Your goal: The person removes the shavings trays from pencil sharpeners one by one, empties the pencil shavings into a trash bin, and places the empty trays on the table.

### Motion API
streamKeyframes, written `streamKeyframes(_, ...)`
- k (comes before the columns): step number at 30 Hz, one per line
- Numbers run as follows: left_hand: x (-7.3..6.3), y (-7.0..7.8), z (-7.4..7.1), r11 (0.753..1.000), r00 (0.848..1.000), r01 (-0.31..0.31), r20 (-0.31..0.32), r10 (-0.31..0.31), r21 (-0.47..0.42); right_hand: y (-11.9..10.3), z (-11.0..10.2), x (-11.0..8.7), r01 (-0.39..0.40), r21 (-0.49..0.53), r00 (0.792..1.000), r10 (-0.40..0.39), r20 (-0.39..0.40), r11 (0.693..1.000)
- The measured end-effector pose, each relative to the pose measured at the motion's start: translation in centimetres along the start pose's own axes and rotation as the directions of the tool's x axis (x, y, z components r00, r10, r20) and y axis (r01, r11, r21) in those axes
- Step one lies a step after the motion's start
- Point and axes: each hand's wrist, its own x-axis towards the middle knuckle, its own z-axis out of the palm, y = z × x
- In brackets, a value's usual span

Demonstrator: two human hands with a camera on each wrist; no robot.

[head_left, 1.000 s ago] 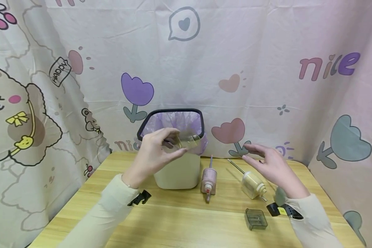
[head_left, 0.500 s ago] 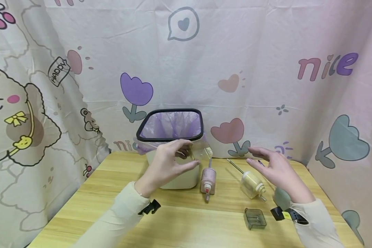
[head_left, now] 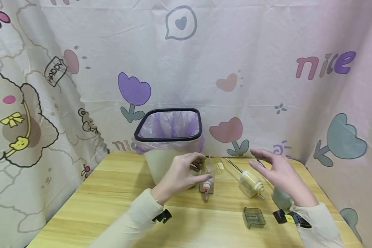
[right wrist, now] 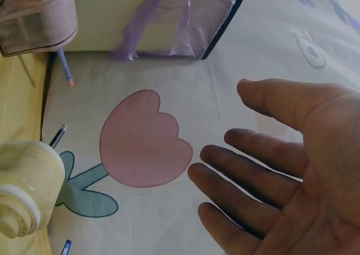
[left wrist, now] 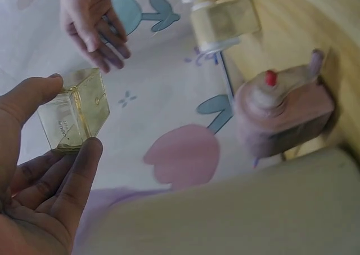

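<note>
One clear box (left wrist: 90, 106), pinched in the left hand (head_left: 183, 172), hung near the pink bottle (left wrist: 284, 120) (slick plastic, I guessed); slackened fingertips risked a drop. Right hand (head_left: 276, 168): empty, fingers extended.

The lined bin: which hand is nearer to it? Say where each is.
Left: the left hand is just in front of the bin; the right hand is farther right.

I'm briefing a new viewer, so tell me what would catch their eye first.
Probably the black-rimmed, purple-lined bin at the back of the table, then the patterned curtain hanging behind it. Next comes the left hand, pinching a clear yellowish box that overlaps the pink bottle in the head view.
</note>
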Motion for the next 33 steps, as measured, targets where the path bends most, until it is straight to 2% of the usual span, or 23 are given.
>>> streamKeyframes(5, -0.4, -0.5, 1.9, 0.992, 0.995, 0.072, 0.069, -0.065, -0.105, 0.3, -0.1, -0.4, -0.019, -0.020, 1.000, 0.019, -0.003, 1.000)
streamKeyframes(14, -0.6, -1.1, 4.9, 0.971, 0.978, 0.175, 0.146, -0.151, -0.166, 0.9, 0.0, -1.0, 0.002, -0.020, 1.000, -0.002, -0.012, 1.000)
streamKeyframes(20, -0.5, -0.9, 7.2, 0.959, 0.960, 0.237, 0.188, -0.206, -0.156, 1.2, 0.1, -1.4, -0.001, -0.018, 1.000, 0.001, -0.011, 1.000)
streamKeyframes(28, -0.4, -0.7, 9.4, 0.966, 0.948, 0.255, 0.205, -0.241, -0.041, 1.5, 0.1, -1.7, -0.017, 0.006, 1.000, 0.017, -0.002, 1.000)
streamKeyframes(33, -0.4, -1.0, 10.6, 0.954, 0.931, 0.294, 0.241, -0.273, -0.054, 1.7, 0.1, -1.8, -0.024, -0.007, 1.000, 0.024, -0.005, 1.000)
